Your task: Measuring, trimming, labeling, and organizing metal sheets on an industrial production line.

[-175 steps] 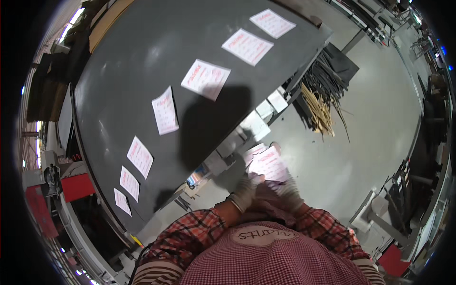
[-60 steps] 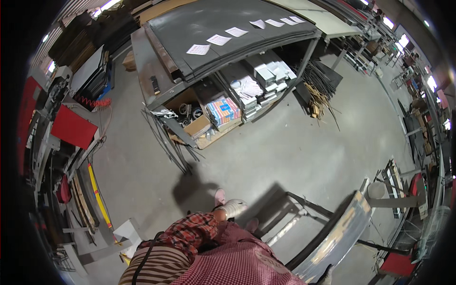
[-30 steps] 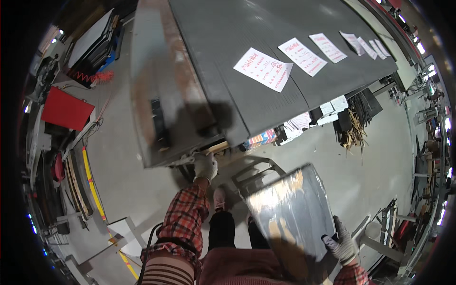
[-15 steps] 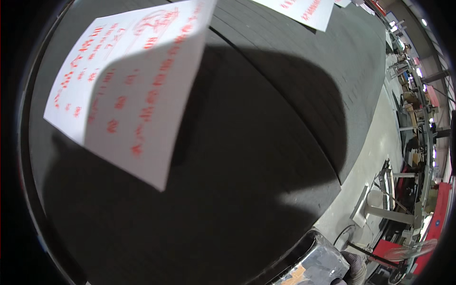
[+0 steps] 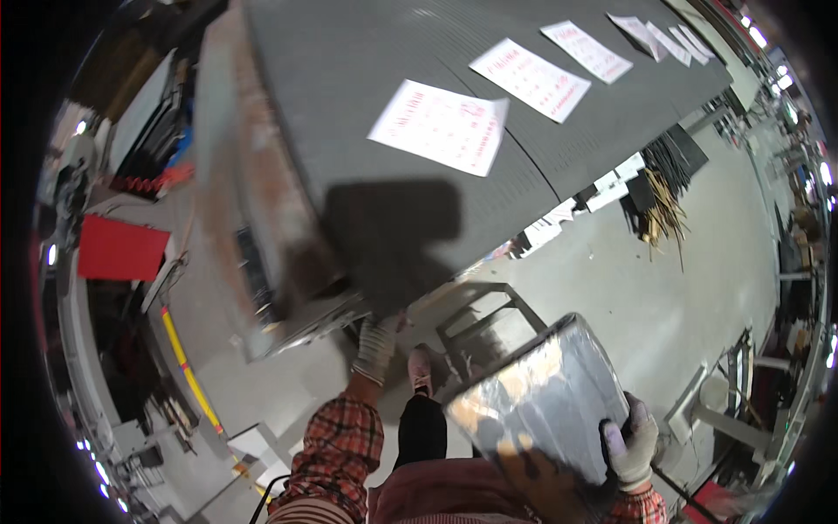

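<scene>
My right hand (image 5: 635, 444), in a pale knit glove, grips the side edge of a flat, box-like block (image 5: 559, 393). Shiny clear tape covers the block, which is dark grey with tan patches. Its thumb lies on the block's face. My left hand (image 5: 375, 349), gloved too, is at the near corner of the large grey sheet-topped stack (image 5: 367, 52); its fingers are blurred and partly hidden by the corner. On the grey top lie white paper slips with red print, the nearest slip (image 5: 441, 127) beyond my left hand.
Below the stack's near side stands a dark metal frame (image 5: 493, 319) on the grey floor. A bundle of thin strips (image 5: 665, 210) sticks out farther right. At left are a red panel (image 5: 122, 248) and a yellow bar (image 5: 189, 365). A pedestal fixture (image 5: 720, 406) stands at right.
My view has drawn back from the nearest slip, showing more slips and the floor. My left hand has come into view. The taped block in my right hand now shows more fully.
</scene>
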Demonstrator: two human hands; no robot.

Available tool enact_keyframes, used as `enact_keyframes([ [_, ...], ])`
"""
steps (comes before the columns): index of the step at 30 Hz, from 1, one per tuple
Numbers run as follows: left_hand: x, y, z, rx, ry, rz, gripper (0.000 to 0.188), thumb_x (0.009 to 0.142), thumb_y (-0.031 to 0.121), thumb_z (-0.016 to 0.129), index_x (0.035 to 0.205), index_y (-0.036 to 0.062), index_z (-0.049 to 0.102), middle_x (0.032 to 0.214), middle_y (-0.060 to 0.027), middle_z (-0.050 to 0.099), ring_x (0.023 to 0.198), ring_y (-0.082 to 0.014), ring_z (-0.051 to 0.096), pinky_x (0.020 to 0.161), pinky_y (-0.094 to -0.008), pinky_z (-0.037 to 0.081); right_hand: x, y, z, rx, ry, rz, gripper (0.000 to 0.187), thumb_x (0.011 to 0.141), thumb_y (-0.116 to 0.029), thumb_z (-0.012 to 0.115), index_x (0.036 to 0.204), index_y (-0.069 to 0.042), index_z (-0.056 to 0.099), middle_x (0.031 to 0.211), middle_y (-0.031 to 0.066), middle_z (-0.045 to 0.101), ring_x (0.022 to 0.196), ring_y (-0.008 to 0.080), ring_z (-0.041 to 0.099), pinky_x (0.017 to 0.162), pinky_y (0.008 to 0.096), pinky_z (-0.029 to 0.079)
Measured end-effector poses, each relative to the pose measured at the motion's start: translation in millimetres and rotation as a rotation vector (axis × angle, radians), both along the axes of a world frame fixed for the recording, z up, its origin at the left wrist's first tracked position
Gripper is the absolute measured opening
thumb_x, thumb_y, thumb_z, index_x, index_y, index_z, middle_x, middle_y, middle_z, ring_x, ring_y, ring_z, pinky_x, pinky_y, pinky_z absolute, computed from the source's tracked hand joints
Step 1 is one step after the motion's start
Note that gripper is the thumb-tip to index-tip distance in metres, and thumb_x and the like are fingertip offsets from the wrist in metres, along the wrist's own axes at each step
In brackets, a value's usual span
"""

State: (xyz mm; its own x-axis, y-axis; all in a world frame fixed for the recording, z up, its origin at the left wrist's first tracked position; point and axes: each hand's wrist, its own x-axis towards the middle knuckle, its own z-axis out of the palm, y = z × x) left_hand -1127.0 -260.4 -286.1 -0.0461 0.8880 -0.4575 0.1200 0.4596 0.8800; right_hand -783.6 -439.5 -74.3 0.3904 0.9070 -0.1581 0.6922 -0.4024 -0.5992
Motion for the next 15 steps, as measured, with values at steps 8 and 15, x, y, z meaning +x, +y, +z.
enact_keyframes([
  [8,-10,-113,185,-0.03,-0.46,-0.075,0.038,0.085,0.029,0.057,0.111,0.001,0.056,0.102,-0.0066,0.06,0.089,-0.0161,0.057,0.078,-0.0321,0.047,-77,52,32,0.564,0.206,0.593,0.041,0.079,-0.018,0.056,0.114,0.001,0.049,0.109,0.018,0.053,0.101,0.0331,0.051,0.095,0.0447,0.033],
  [15,0,-216,270,0.077,0.02,-0.254,0.034,0.08,0.022,0.058,0.108,0.0024,0.056,0.087,-0.0087,0.063,0.08,-0.011,0.055,0.076,-0.0294,0.044,-159,22,3,0.33,0.38,1.0,0.034,0.087,-0.014,0.05,0.116,0.004,0.053,0.099,0.0135,0.059,0.088,0.0235,0.058,0.079,0.0305,0.045],
])
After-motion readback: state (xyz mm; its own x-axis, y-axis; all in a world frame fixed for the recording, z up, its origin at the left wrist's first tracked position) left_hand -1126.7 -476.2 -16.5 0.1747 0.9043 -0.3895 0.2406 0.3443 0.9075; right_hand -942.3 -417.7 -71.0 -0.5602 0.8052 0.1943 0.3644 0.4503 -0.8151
